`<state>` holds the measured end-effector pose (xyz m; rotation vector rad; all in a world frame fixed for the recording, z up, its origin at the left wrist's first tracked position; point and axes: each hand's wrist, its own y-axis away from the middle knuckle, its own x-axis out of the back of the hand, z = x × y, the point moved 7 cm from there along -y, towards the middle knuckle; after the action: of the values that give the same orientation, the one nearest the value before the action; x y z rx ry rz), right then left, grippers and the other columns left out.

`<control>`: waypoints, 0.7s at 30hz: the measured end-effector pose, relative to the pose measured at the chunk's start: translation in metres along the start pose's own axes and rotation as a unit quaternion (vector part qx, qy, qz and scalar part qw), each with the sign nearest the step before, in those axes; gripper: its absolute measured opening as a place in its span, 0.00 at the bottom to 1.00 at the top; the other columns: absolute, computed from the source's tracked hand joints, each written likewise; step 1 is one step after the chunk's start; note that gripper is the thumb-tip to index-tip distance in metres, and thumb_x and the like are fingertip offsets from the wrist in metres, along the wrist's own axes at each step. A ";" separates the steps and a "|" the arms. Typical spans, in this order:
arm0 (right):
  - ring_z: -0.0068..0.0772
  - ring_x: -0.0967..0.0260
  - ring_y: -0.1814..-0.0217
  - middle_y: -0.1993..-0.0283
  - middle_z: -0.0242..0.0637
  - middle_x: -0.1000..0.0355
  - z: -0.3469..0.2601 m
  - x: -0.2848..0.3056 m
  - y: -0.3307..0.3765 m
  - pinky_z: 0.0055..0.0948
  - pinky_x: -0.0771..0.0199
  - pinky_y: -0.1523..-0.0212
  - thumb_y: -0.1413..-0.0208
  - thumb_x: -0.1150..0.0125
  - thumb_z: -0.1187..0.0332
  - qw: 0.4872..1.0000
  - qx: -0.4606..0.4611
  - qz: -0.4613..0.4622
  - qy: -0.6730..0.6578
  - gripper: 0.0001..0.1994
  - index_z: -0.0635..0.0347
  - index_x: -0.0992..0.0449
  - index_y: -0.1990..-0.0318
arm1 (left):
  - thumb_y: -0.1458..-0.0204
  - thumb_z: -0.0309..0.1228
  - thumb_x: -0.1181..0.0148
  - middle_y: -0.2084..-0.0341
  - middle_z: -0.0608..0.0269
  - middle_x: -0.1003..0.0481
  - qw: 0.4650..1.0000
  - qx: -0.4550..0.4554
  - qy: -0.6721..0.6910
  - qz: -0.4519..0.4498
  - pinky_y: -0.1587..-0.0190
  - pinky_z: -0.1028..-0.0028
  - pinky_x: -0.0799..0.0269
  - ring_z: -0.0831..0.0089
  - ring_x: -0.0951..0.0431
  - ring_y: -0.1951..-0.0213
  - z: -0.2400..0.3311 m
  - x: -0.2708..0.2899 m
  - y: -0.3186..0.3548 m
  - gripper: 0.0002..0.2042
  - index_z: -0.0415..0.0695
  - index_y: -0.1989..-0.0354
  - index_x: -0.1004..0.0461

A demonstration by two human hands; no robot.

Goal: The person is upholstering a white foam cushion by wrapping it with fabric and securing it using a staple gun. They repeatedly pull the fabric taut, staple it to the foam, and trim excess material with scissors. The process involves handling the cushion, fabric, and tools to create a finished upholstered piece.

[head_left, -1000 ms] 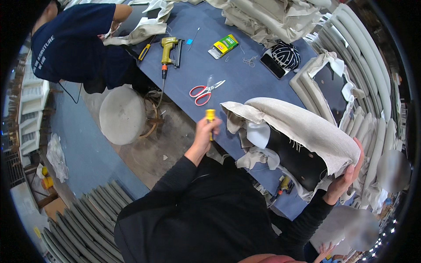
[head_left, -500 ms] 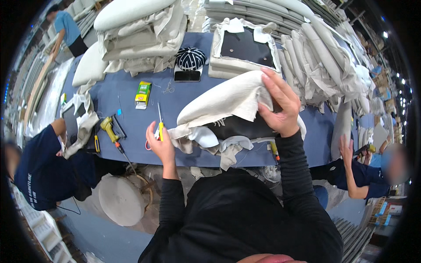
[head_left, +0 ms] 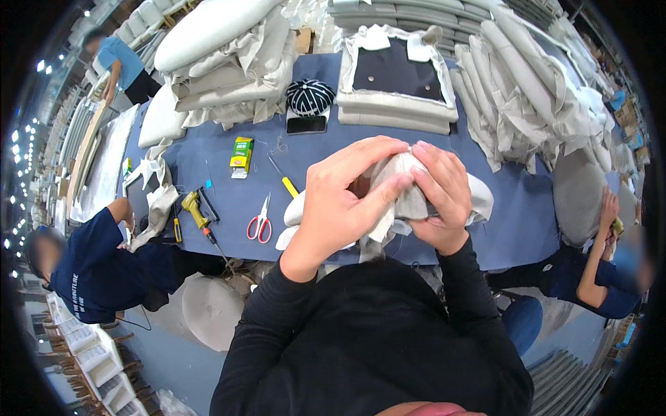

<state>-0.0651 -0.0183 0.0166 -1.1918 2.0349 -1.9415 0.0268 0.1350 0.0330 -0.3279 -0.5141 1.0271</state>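
Observation:
My left hand and my right hand are raised close to the camera, both pinching a bunched piece of beige fabric cover that hangs down over the blue table. A yellow-handled tool lies on the table just left of my left hand, apart from it. Red-handled scissors lie further left near the table's front edge.
A yellow power tool, a green box, a striped cap on a phone, and stacks of beige cushions crowd the table. A person in dark blue sits at left; another person sits at right.
My left hand has let go of the yellow-handled tool, which now lies on the table, and joined my right hand on the fabric. The view has shifted, and both hands rose toward the camera.

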 end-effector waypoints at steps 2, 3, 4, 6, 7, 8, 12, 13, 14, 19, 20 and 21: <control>0.57 0.16 0.41 0.42 0.49 0.16 0.003 0.013 0.013 0.48 0.22 0.49 0.50 0.22 0.65 0.997 -0.024 0.031 -0.074 0.20 0.55 0.13 0.48 | 0.47 0.29 0.23 0.50 0.49 0.14 0.995 -0.059 -0.004 -0.083 0.42 0.65 0.20 0.60 0.13 0.46 0.010 -0.008 -0.005 0.18 0.37 0.48 0.13; 0.57 0.16 0.40 0.42 0.49 0.15 0.009 0.020 0.024 0.48 0.23 0.48 0.50 0.22 0.66 0.991 -0.027 0.040 -0.122 0.19 0.54 0.12 0.48 | 0.49 0.30 0.22 0.50 0.49 0.14 0.988 -0.087 -0.001 -0.124 0.41 0.64 0.20 0.59 0.13 0.46 0.012 -0.012 -0.007 0.19 0.37 0.49 0.13; 0.58 0.16 0.40 0.42 0.49 0.15 0.014 0.028 0.033 0.47 0.23 0.48 0.50 0.23 0.67 0.984 -0.031 0.051 -0.169 0.19 0.53 0.11 0.48 | 0.49 0.30 0.22 0.50 0.49 0.14 0.982 -0.093 0.035 -0.162 0.40 0.62 0.21 0.57 0.14 0.45 0.007 -0.017 -0.012 0.19 0.37 0.50 0.13; 0.58 0.19 0.40 0.40 0.49 0.16 0.020 0.035 0.040 0.47 0.24 0.46 0.48 0.23 0.69 0.980 -0.061 0.058 -0.182 0.15 0.50 0.11 0.51 | 0.51 0.32 0.22 0.50 0.48 0.15 0.962 -0.107 0.104 -0.230 0.37 0.57 0.23 0.52 0.16 0.42 -0.001 -0.028 -0.023 0.19 0.38 0.51 0.13; 0.57 0.21 0.39 0.40 0.49 0.17 0.021 0.038 0.037 0.46 0.24 0.46 0.47 0.23 0.70 0.977 -0.070 0.068 -0.191 0.14 0.50 0.11 0.51 | 0.50 0.32 0.24 0.49 0.46 0.16 0.949 -0.130 0.173 -0.231 0.33 0.51 0.27 0.48 0.18 0.40 0.000 -0.039 -0.024 0.17 0.38 0.53 0.14; 0.55 0.22 0.40 0.39 0.48 0.18 0.024 0.038 0.043 0.45 0.25 0.45 0.47 0.22 0.70 0.967 -0.101 0.085 -0.216 0.13 0.51 0.11 0.53 | 0.50 0.32 0.24 0.49 0.46 0.16 0.939 -0.108 0.215 -0.247 0.33 0.50 0.27 0.47 0.19 0.40 -0.005 -0.049 -0.027 0.17 0.38 0.53 0.14; 0.49 0.25 0.42 0.39 0.44 0.21 0.035 0.035 0.065 0.42 0.26 0.44 0.50 0.19 0.72 0.907 -0.197 0.164 -0.334 0.12 0.51 0.10 0.57 | 0.50 0.31 0.24 0.50 0.46 0.15 0.891 -0.098 0.285 -0.339 0.33 0.49 0.28 0.46 0.17 0.41 -0.008 -0.074 -0.040 0.15 0.38 0.56 0.12; 0.46 0.26 0.43 0.39 0.42 0.22 0.035 0.035 0.067 0.42 0.28 0.42 0.52 0.18 0.72 0.896 -0.214 0.179 -0.345 0.11 0.49 0.09 0.60 | 0.50 0.31 0.25 0.51 0.46 0.14 0.889 -0.121 0.270 -0.350 0.33 0.49 0.28 0.46 0.16 0.42 -0.001 -0.076 -0.044 0.14 0.37 0.57 0.11; 0.45 0.27 0.42 0.39 0.42 0.22 0.034 0.036 0.065 0.42 0.29 0.40 0.52 0.18 0.71 0.900 -0.203 0.171 -0.346 0.10 0.48 0.08 0.61 | 0.49 0.31 0.25 0.52 0.46 0.13 0.886 -0.145 0.257 -0.359 0.34 0.49 0.28 0.47 0.16 0.43 0.002 -0.079 -0.045 0.13 0.37 0.58 0.11; 0.44 0.33 0.33 0.41 0.37 0.19 0.039 0.036 0.066 0.47 0.38 0.32 0.53 0.17 0.68 0.881 -0.197 0.170 -0.396 0.07 0.45 0.07 0.65 | 0.45 0.33 0.27 0.59 0.45 0.11 0.886 -0.097 0.322 -0.320 0.34 0.49 0.27 0.49 0.13 0.47 -0.006 -0.088 -0.043 0.12 0.35 0.60 0.09; 0.44 0.34 0.32 0.41 0.36 0.18 0.041 0.034 0.068 0.47 0.39 0.31 0.53 0.17 0.67 0.868 -0.203 0.188 -0.413 0.07 0.45 0.07 0.65 | 0.44 0.33 0.27 0.59 0.45 0.11 0.886 -0.087 0.328 -0.317 0.34 0.49 0.27 0.49 0.13 0.48 -0.007 -0.089 -0.044 0.12 0.35 0.60 0.09; 0.44 0.37 0.30 0.45 0.33 0.16 0.045 0.036 0.070 0.48 0.41 0.29 0.53 0.17 0.66 0.858 -0.217 0.192 -0.425 0.06 0.45 0.07 0.65 | 0.43 0.34 0.27 0.60 0.45 0.11 0.887 -0.077 0.340 -0.303 0.34 0.48 0.27 0.50 0.13 0.49 -0.009 -0.090 -0.042 0.13 0.35 0.60 0.10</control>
<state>-0.0974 -0.0827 -0.0373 -1.2537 1.9743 -0.5853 0.0251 0.0354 0.0234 -0.5936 -0.0357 0.2185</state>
